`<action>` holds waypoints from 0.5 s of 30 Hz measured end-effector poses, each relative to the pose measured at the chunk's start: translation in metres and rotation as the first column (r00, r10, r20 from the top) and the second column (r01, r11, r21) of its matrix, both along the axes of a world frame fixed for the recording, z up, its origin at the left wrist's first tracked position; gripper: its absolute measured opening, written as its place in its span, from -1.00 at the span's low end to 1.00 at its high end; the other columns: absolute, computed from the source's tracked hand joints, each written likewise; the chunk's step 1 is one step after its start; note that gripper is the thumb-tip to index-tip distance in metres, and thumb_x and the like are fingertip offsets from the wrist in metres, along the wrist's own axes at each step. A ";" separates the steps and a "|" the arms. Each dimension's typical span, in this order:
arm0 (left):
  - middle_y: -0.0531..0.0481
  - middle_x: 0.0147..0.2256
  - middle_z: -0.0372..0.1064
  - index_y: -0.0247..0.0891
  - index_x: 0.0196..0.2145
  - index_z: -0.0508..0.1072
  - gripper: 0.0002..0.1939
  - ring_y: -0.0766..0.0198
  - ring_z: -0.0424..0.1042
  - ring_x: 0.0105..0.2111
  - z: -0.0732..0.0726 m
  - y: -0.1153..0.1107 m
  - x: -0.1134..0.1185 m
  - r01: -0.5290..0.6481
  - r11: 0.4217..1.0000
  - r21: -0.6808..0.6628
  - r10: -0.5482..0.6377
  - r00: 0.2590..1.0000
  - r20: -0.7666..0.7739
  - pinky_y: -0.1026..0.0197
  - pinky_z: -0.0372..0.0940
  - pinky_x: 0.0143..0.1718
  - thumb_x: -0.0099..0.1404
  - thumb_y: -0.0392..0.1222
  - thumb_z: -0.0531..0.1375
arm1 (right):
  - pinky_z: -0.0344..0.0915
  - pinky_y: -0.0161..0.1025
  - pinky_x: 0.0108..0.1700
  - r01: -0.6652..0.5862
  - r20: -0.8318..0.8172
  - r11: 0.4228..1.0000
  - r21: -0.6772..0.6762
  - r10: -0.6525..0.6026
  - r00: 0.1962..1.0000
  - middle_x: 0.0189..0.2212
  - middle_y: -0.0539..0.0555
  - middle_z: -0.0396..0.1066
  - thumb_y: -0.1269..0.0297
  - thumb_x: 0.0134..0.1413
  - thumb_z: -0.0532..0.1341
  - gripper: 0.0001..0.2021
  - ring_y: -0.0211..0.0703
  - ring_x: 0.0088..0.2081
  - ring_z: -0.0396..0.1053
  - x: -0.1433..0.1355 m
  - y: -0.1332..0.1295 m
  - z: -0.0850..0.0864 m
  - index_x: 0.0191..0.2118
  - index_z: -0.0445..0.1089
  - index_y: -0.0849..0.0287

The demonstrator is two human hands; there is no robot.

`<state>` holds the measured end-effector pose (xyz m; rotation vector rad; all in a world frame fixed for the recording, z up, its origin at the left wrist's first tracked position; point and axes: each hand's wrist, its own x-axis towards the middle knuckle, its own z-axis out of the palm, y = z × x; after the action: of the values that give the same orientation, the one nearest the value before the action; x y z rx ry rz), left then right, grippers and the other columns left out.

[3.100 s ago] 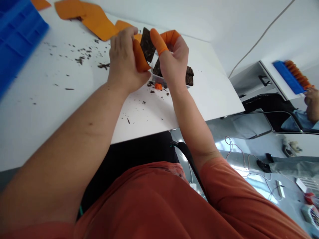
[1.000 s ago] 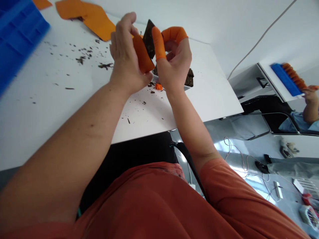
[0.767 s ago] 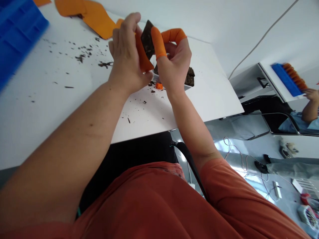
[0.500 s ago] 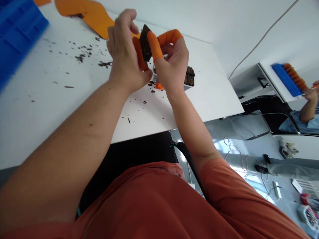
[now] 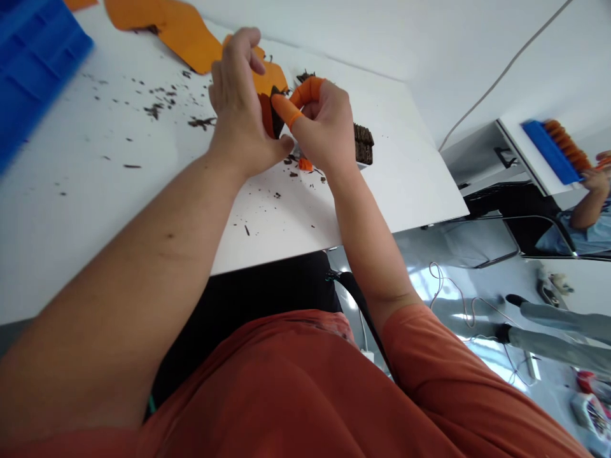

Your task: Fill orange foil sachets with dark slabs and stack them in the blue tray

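Note:
My left hand [image 5: 236,105] is curled around an orange paper packet [image 5: 265,113], its thumb stretched along the near side. My right hand [image 5: 327,124], with orange finger covers on the thumb and a finger, pinches a thin dark brown slab [image 5: 277,117]. This slab stands on edge against the packet, partly hidden by my fingers; whether it is inside cannot be seen. Just right of my right hand, a stack of similar dark brown slabs [image 5: 363,144] sits in a white box, mostly hidden. A small crumpled orange piece [image 5: 305,165] lies below my right hand.
A blue plastic crate [image 5: 41,70] stands at the far left. Orange paper sheets [image 5: 186,35] lie at the back of the white table [image 5: 405,184], and dark crumbs [image 5: 155,109] are scattered over it. At the right, another person's hand [image 5: 596,180] is beside a blue tray [image 5: 551,152].
My right hand has moved down and slightly left, bringing the slab lower against the orange packet. More orange paper and dark bits behind are uncovered. My left hand has shifted slightly.

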<state>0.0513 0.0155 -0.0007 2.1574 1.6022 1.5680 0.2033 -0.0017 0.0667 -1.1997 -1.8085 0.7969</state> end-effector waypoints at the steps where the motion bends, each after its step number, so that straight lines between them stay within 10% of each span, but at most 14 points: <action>1: -0.16 0.16 0.15 -0.01 0.28 -0.09 0.13 -0.04 0.17 0.18 -0.002 0.002 -0.001 0.009 1.000 0.013 -0.010 0.999 0.031 -0.20 0.14 0.20 -0.11 -0.33 0.45 | 0.15 -0.13 -0.43 -0.017 -0.020 1.000 0.006 0.018 1.000 -0.52 -0.08 0.29 0.04 0.16 0.38 -0.68 -0.17 -0.48 0.26 0.000 0.000 0.000 -0.42 0.25 -0.03; 9: -0.16 0.21 0.03 -0.07 0.21 -0.01 -0.01 0.07 0.14 0.20 -0.007 0.028 -0.010 0.292 0.956 0.040 -0.285 0.884 0.371 -0.12 0.14 0.25 -0.10 -0.43 0.36 | 0.18 -0.11 -0.40 -0.023 -0.134 0.999 0.046 0.029 0.991 -0.53 -0.07 0.32 -0.09 0.17 0.41 -0.61 -0.14 -0.47 0.27 -0.002 0.011 -0.013 -0.40 0.23 -0.05; 15: -0.08 0.02 0.14 -0.05 -0.02 0.17 -0.08 0.05 0.20 0.08 -0.015 0.041 -0.012 0.318 0.946 0.060 -0.283 0.723 0.630 -0.06 0.25 0.04 -0.32 -0.71 0.21 | 0.19 -0.13 -0.43 -0.010 -0.020 1.000 -0.016 0.009 1.000 -0.48 -0.06 0.33 -0.16 0.14 0.41 -0.58 -0.17 -0.46 0.25 -0.002 0.006 -0.008 -0.39 0.26 -0.03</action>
<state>0.0392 0.0569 -0.0152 1.4906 0.9984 1.8272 0.2012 0.0042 0.0592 -1.1904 -1.7963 0.8269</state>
